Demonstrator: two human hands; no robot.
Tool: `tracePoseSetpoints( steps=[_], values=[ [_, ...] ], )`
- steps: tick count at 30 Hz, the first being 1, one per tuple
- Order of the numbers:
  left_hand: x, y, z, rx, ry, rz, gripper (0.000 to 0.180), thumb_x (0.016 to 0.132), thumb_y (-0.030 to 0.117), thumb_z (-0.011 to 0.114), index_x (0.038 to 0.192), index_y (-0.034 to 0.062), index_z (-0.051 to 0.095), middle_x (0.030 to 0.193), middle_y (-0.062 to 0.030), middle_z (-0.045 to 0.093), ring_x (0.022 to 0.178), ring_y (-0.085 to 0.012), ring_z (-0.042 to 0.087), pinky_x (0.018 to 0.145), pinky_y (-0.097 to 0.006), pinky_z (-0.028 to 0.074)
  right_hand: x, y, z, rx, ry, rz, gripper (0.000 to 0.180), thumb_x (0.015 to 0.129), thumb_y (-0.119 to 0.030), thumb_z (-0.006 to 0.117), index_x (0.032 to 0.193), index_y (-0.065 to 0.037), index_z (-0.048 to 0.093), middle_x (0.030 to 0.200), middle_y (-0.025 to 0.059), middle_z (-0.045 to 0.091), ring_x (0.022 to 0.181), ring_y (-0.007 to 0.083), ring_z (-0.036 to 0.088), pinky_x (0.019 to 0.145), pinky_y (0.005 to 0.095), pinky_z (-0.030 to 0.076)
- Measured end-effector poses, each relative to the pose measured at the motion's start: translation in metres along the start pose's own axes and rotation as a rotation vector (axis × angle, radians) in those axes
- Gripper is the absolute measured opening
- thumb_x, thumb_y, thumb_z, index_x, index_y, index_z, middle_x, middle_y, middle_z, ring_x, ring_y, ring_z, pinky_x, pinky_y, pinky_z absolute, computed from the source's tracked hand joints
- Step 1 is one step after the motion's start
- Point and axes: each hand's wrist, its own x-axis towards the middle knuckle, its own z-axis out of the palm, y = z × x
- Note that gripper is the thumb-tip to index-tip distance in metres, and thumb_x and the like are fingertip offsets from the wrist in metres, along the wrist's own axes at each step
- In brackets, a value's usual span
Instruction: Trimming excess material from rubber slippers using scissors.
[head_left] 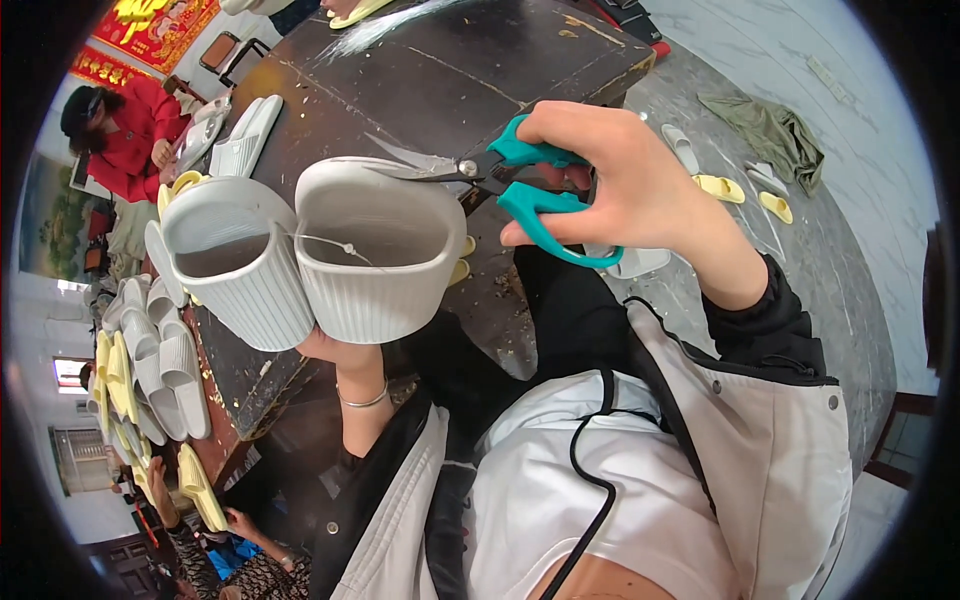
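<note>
My left hand (343,349) is closed round a pair of light grey ribbed slippers (382,300) from below, its fingers mostly hidden behind them. The slippers stand side by side with their openings facing up, joined by a thin white plastic tag tie (346,248). In my right hand (632,172) are scissors (487,172) with teal handles, fingers and thumb through the loops. The scissor blades are apart and lie at the rim of the right slipper, pointing left. Whether they touch it I cannot tell.
Behind the slippers stretches a dark worn table (450,75) with scraps on it. Grey and yellow slippers (160,360) are stacked at left. A person in red (130,140) sits far left; another person's hands hold a yellow slipper (200,487) lower left. Loose slippers (680,148) lie on the floor at right.
</note>
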Motion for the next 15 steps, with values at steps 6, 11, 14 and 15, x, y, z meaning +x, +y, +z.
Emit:
tracePoseSetpoints(
  steps=[6, 11, 14, 15],
  values=[
    [-0.004, 0.005, 0.011, -0.061, -0.007, 0.012, 0.061, 0.091, 0.019, 0.064, 0.140, -0.0066, 0.040, 0.137, -0.0197, 0.052, 0.120, -0.0296, 0.057, 0.102, -0.043, 0.046, -0.014, -0.008, -0.005, -0.060, 0.033, 0.007, 0.051, 0.064, -0.024, 0.089, 0.099, -0.003, 0.059, 0.079, 0.0045, 0.053, 0.063, 0.0149, 0.050, 0.055, 0.0265, 0.042],
    [-0.025, 0.023, 0.031, -0.159, -0.017, -0.067, 0.059, 0.094, 0.023, 0.058, 0.142, -0.0054, 0.038, 0.139, -0.0199, 0.050, 0.123, -0.0300, 0.055, 0.103, -0.043, 0.046, -0.041, -0.016, -0.021, -0.004, 0.080, 0.074, 0.049, 0.064, -0.024, 0.089, 0.097, -0.004, 0.059, 0.076, 0.0047, 0.052, 0.061, 0.0153, 0.050, 0.053, 0.0272, 0.041],
    [-0.046, 0.038, 0.052, -0.236, -0.019, -0.193, 0.058, 0.097, 0.029, 0.051, 0.143, -0.0041, 0.036, 0.139, -0.0193, 0.049, 0.124, -0.0300, 0.054, 0.103, -0.043, 0.046, -0.074, -0.020, -0.042, -0.139, 0.088, 0.054, 0.047, 0.064, -0.026, 0.088, 0.094, -0.004, 0.059, 0.076, 0.0044, 0.052, 0.060, 0.0171, 0.051, 0.052, 0.0286, 0.039],
    [-0.053, 0.042, 0.059, -0.415, -0.015, -0.314, 0.061, 0.097, 0.035, 0.048, 0.144, -0.0025, 0.036, 0.141, -0.0181, 0.048, 0.124, -0.0295, 0.054, 0.103, -0.043, 0.046, -0.083, -0.024, -0.048, -0.157, 0.093, 0.074, 0.047, 0.064, -0.026, 0.088, 0.094, -0.004, 0.059, 0.076, 0.0044, 0.052, 0.060, 0.0171, 0.051, 0.052, 0.0286, 0.039]
  ],
)
